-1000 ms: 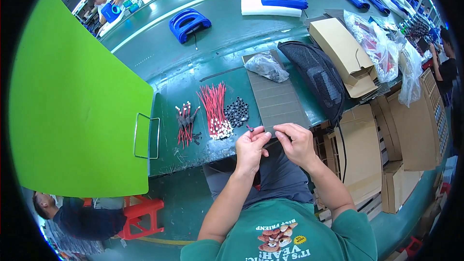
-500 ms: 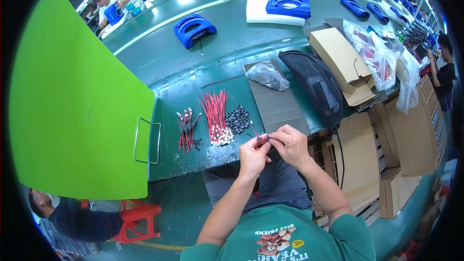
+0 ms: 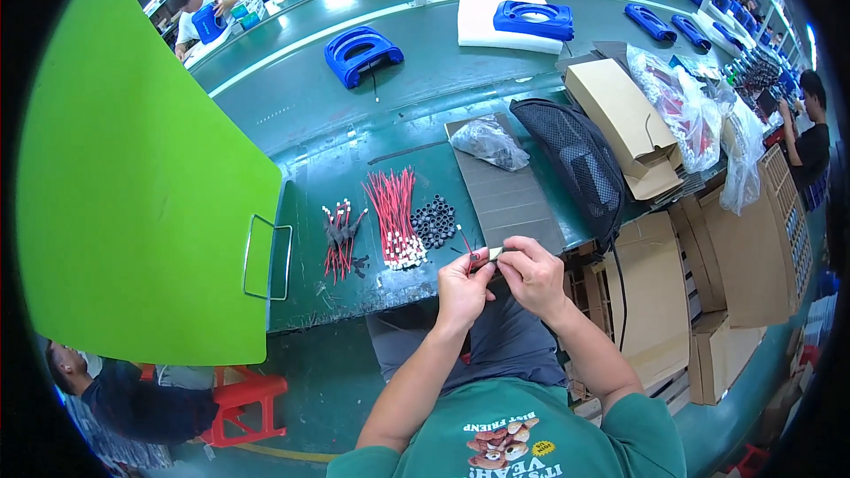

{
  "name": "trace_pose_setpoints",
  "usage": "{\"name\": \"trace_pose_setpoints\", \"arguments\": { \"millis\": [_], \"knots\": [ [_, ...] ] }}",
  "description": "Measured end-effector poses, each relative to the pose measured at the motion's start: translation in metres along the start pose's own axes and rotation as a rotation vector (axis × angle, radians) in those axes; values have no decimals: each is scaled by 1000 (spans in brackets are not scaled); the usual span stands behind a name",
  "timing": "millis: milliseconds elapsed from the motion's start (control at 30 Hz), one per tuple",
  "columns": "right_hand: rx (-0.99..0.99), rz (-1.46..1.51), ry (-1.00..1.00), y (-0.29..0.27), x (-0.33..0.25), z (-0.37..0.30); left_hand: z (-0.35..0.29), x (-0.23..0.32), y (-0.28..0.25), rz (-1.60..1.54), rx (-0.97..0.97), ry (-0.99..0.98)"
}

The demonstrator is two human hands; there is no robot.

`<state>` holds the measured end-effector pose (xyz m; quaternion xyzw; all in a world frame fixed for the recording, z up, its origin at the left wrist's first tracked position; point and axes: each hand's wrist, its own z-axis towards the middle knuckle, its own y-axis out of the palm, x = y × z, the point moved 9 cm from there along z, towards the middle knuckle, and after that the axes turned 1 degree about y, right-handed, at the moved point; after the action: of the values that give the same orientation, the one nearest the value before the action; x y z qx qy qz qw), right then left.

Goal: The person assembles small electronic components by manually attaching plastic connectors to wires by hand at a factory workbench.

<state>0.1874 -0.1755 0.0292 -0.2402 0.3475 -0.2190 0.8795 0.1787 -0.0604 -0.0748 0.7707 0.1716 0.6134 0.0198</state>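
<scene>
My left hand [image 3: 462, 294], fingers closed, pinches a short red-and-black wire lead [image 3: 469, 246] with a small white connector at its upper end. Close against it, my right hand [image 3: 535, 280] is pinched on a small pale strip [image 3: 496, 253] that shows between the two hands; its exact kind is too small to tell. Left of the hands, a bundle of red wire leads [image 3: 390, 204] lies with white connectors toward me. Beside that bundle is a heap of black ring-shaped parts [image 3: 434, 221]. Farther left lie several red leads wrapped with black pieces [image 3: 340, 235].
A grey cardboard sheet [image 3: 509, 199] carries a clear plastic bag [image 3: 490, 142]. To its right are a black mesh bag [image 3: 571, 159] and a cardboard box [image 3: 620, 124]. A green panel [image 3: 142, 186] stands at the left. Blue plastic housings [image 3: 359, 55] sit on the far line.
The pale strip now shows between my fingertips, where it was not visible before. My right hand has shifted slightly; my left hand stays nearly in place.
</scene>
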Motion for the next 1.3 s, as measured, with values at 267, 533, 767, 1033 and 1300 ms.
{"name": "trace_pose_setpoints", "arguments": {
  "millis": [267,533,767,1033,1300],
  "knots": [
    [-21,-160,-216,4,-12,-15,-3,6,2,-6,-27,-4],
    [98,-123,-274,-11,-12,-55,-5,3,1,16,-64,3],
    [173,-130,-223,-32,-20,-70,-17,13,-12,132,-30,16],
    [310,970,642,-57,0,-62,-46,26,-23,-277,-92,-67],
    [27,2208,822,-1,-47,-43,-60,38,-6,-678,-157,-5]
  ]
}}
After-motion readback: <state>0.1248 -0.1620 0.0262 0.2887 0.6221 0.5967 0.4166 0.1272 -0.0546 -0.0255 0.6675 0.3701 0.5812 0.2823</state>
